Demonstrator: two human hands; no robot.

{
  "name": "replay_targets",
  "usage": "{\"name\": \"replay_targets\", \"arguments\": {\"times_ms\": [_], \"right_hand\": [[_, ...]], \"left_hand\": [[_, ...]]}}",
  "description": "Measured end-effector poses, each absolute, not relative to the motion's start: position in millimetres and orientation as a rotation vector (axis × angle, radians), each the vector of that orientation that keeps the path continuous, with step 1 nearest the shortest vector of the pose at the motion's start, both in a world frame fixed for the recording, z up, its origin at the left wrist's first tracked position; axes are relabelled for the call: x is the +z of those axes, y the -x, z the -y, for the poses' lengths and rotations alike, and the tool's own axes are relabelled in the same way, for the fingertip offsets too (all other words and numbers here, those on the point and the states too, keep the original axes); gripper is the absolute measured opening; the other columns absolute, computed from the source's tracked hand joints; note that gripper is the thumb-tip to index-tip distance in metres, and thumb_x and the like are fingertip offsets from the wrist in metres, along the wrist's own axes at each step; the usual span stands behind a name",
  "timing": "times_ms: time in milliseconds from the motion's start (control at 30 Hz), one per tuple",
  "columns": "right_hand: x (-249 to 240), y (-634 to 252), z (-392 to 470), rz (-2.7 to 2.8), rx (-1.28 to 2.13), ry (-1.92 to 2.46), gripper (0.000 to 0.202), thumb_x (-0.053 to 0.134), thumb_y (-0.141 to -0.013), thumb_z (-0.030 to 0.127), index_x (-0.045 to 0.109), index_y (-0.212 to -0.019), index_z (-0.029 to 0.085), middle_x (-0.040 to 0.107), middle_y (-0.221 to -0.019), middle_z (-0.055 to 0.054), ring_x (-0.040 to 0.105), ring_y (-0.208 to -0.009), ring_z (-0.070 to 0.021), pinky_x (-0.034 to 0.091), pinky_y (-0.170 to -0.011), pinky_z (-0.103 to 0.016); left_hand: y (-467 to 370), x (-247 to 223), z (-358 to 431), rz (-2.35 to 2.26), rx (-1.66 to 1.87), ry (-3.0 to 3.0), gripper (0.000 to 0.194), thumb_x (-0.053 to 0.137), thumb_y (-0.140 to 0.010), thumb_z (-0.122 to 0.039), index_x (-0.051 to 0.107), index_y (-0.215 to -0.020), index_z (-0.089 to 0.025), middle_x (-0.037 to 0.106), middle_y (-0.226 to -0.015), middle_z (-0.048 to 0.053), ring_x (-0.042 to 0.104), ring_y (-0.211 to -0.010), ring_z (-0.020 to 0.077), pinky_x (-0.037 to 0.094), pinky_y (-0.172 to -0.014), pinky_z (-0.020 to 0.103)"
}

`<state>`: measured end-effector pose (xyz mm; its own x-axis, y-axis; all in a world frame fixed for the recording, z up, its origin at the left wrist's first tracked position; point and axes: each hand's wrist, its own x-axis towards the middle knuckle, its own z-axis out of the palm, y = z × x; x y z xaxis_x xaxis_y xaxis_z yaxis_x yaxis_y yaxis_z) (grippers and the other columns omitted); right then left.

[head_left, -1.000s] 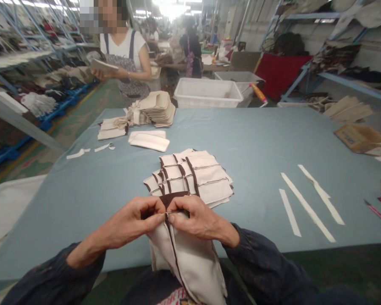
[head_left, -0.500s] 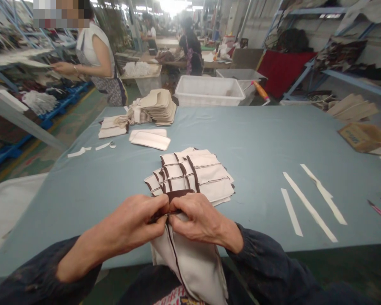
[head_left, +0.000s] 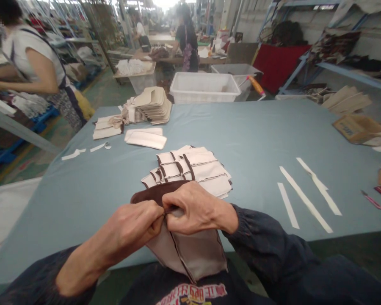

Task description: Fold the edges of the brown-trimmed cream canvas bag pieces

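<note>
Head view: left hand (head_left: 135, 222) and right hand (head_left: 193, 207) grasp a pale fabric piece (head_left: 200, 250) at the table's (head_left: 250, 140) near edge.
Both fists nearly touch, fingers pinching the piece at the top of its dark seam; its brown upper part (head_left: 155, 192) stands beyond them, just before a pile of similar pieces (head_left: 209, 169). White strips (head_left: 305, 199) lie toward the right edge, a beige stack (head_left: 155, 106) by the far-left corner.
</note>
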<state>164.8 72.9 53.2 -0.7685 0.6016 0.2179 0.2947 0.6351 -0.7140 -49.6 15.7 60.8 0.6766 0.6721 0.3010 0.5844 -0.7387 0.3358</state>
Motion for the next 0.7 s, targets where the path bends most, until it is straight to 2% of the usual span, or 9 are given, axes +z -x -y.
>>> {"name": "replay_targets", "arguments": {"times_ms": [100, 200, 267, 367, 500, 633, 700], "right_hand": [[61, -167, -73, 2.328, 1.157, 0.654, 0.005, 0.059, -0.068, 0.015, 0.059, -0.067, 0.019, 0.045, -0.056, 0.007, 0.036, -0.053, -0.0094, 0.028, -0.054, -0.025], [61, -170, -71, 2.137, 1.626, 0.623, 0.004, 0.056, -0.071, 0.017, 0.059, -0.07, 0.02, 0.051, -0.063, 0.005, 0.042, -0.06, -0.0111, 0.033, -0.057, -0.024], [56, -169, -68, 1.941, 1.929, 0.625, 0.005, 0.054, -0.074, 0.02, 0.056, -0.069, 0.02, 0.05, -0.064, 0.004, 0.04, -0.062, -0.012, 0.031, -0.056, -0.025], [45, -165, -63, 1.685, 2.166, 0.652, 0.009, 0.056, -0.075, 0.024, 0.053, -0.067, 0.02, 0.045, -0.062, 0.004, 0.034, -0.06, -0.0115, 0.027, -0.054, -0.025], [34, -164, -58, 1.605, 2.18, 0.664, 0.01, 0.061, -0.074, 0.025, 0.053, -0.07, 0.019, 0.046, -0.064, 0.005, 0.035, -0.059, -0.0094, 0.026, -0.054, -0.022], [33, -168, -53, 1.732, 1.951, 0.661, 0.002, 0.057, -0.072, 0.016, 0.056, -0.07, 0.018, 0.048, -0.064, 0.006, 0.039, -0.059, -0.0088, 0.03, -0.054, -0.02], [33, -170, -50, 1.796, 1.8, 0.639, 0.005, 0.055, -0.07, 0.013, 0.057, -0.07, 0.018, 0.051, -0.064, 0.006, 0.042, -0.059, -0.0087, 0.033, -0.056, -0.02]], "left_hand": [[52, 70, -13, -0.942, 0.581, -2.73, 0.024, 0.042, -0.105, -0.01, 0.053, -0.085, -0.02, 0.056, -0.071, -0.002, 0.051, -0.062, 0.0137, 0.039, -0.057, 0.027], [53, 80, -11, -0.829, 0.516, -2.846, 0.026, 0.034, -0.108, -0.011, 0.057, -0.099, -0.019, 0.062, -0.077, 0.002, 0.055, -0.065, 0.0164, 0.044, -0.061, 0.028], [54, 85, -13, -0.742, 0.478, -2.944, 0.028, 0.03, -0.108, -0.011, 0.057, -0.113, -0.017, 0.068, -0.083, 0.005, 0.06, -0.068, 0.0181, 0.048, -0.063, 0.028], [56, 86, -17, -0.652, 0.429, -3.014, 0.032, 0.034, -0.106, -0.006, 0.056, -0.126, -0.017, 0.073, -0.088, 0.007, 0.065, -0.071, 0.0195, 0.052, -0.065, 0.028], [54, 76, -18, -0.712, 0.521, -2.858, 0.032, 0.04, -0.103, -0.004, 0.056, -0.126, -0.019, 0.073, -0.09, 0.006, 0.067, -0.073, 0.0171, 0.053, -0.066, 0.024], [45, 63, -9, -0.878, 0.819, -2.514, 0.028, 0.047, -0.095, 0.0, 0.057, -0.107, -0.023, 0.067, -0.08, -0.001, 0.062, -0.065, 0.0108, 0.048, -0.061, 0.017], [41, 59, -4, -0.925, 0.868, -2.398, 0.027, 0.049, -0.09, 0.001, 0.057, -0.099, -0.023, 0.064, -0.076, -0.004, 0.059, -0.062, 0.0091, 0.046, -0.06, 0.016]]}}
